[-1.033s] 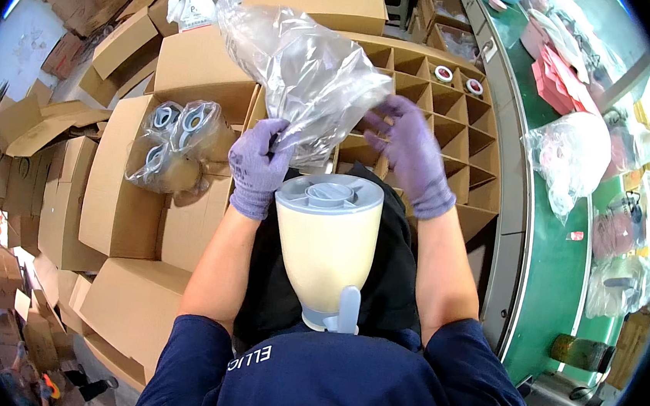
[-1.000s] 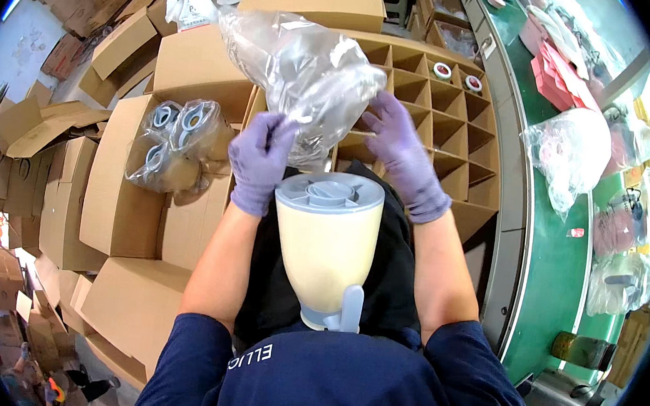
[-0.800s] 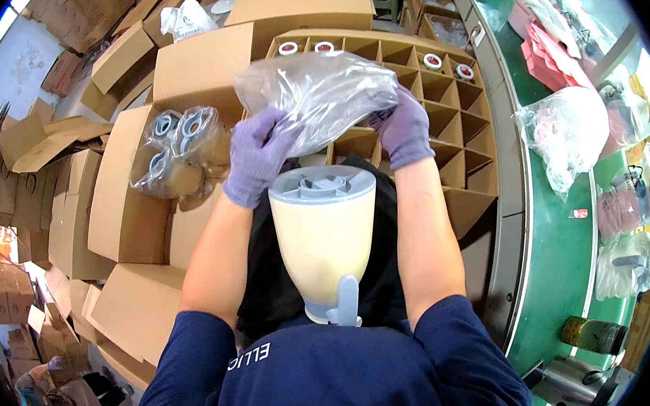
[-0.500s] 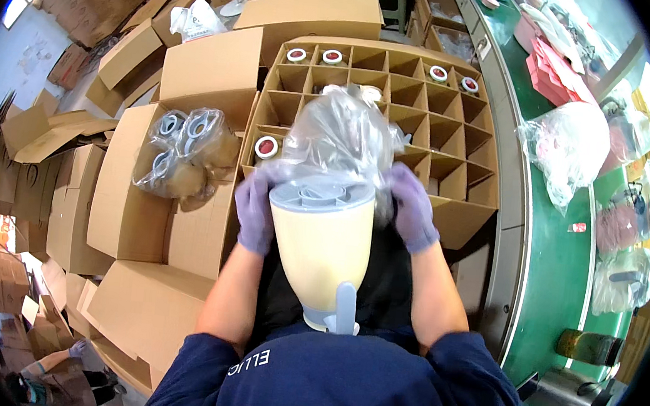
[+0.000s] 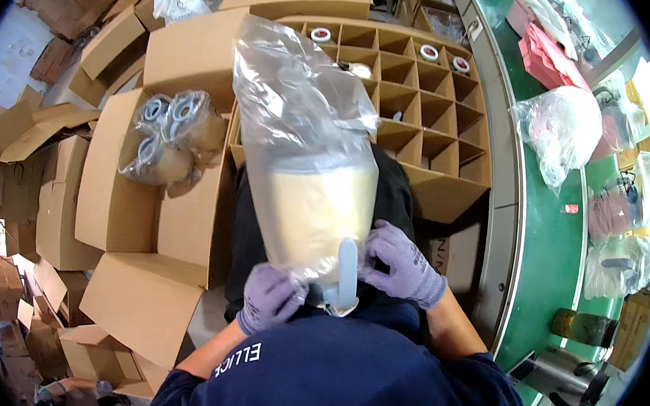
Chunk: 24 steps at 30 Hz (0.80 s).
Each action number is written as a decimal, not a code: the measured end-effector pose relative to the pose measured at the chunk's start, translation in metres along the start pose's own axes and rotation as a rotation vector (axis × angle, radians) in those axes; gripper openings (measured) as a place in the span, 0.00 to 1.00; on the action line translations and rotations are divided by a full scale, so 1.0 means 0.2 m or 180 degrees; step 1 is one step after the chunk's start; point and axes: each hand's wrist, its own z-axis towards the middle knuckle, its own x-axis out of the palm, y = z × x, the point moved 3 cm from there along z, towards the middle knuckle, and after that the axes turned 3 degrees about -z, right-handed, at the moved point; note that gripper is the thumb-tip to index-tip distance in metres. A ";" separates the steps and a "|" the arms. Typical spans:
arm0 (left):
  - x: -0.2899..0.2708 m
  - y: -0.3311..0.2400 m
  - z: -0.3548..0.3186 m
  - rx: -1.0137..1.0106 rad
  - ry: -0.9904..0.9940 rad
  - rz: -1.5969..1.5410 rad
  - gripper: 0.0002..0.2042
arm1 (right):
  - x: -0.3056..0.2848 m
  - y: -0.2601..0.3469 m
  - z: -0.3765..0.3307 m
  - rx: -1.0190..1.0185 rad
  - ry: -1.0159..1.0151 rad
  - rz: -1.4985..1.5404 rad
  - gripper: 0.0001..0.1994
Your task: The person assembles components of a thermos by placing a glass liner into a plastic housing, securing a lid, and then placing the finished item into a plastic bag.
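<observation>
A cream jug [image 5: 313,210] with a grey-blue band and a grey-blue handle [image 5: 348,271] lies before my body, its handle end towards me. Most of it sits inside a clear plastic bag [image 5: 296,96], whose closed end rises loosely over the divided carton. My left hand [image 5: 269,297] is closed on the bag's edge at the jug's lower left. On the right, my right hand [image 5: 405,264] pinches the bag's edge beside the handle. Both hands wear light purple gloves.
Beyond the jug stands a carton with cardboard dividers [image 5: 434,100]; several cells hold items with white-rimmed red tops. An open carton [image 5: 119,216] at left contains bagged cream jugs [image 5: 172,139] with grey rims. To the right runs a green-topped bench [image 5: 548,261] bearing plastic bags and a metal kettle [image 5: 568,379].
The bag has been pulled over the jug from its far end towards me. Both hands have come down from the far end to the handle end.
</observation>
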 end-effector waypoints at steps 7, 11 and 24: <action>-0.06 0.03 0.47 -0.0266 -0.0203 0.0375 0.18 | 0.02 0.07 0.24 0.0151 -0.1788 -0.1070 0.07; -0.10 -0.04 0.51 0.0071 -0.1206 0.0170 0.14 | 0.06 0.08 0.21 0.1065 -0.1973 0.0567 0.02; -0.36 -0.07 -0.14 -0.0534 0.2359 -0.2472 0.09 | -0.08 0.58 0.00 -0.1124 0.0471 -0.1545 0.17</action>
